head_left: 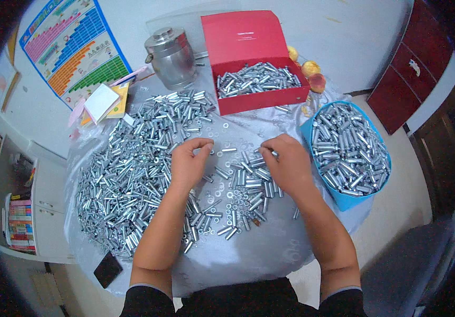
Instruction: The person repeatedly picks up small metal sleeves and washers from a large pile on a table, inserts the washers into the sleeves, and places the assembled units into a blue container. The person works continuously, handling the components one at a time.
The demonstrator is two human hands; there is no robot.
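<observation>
My left hand (189,162) is closed in a pinch at the right edge of a big heap of silvery metal sleeves and bolts (127,174). What sits between its thumb and forefinger is too small to make out. Facing it, my right hand (289,162) pinches too, over a smaller pile of metal sleeves (254,177); a bit of metal shows by its fingers, its kind unclear. One short metal pin (229,150) lies on the table between the hands. Loose flat washers (229,214) are scattered along the left side of the small pile.
A red box (264,99) with raised lid holds metal parts at the back. To the right, a blue bin (344,199) is full of anchor-like pieces. A steel canister (172,61), fruit (317,82), booklets (100,103) and a black phone-like slab (108,270) also rest on the cloth-covered table (259,253).
</observation>
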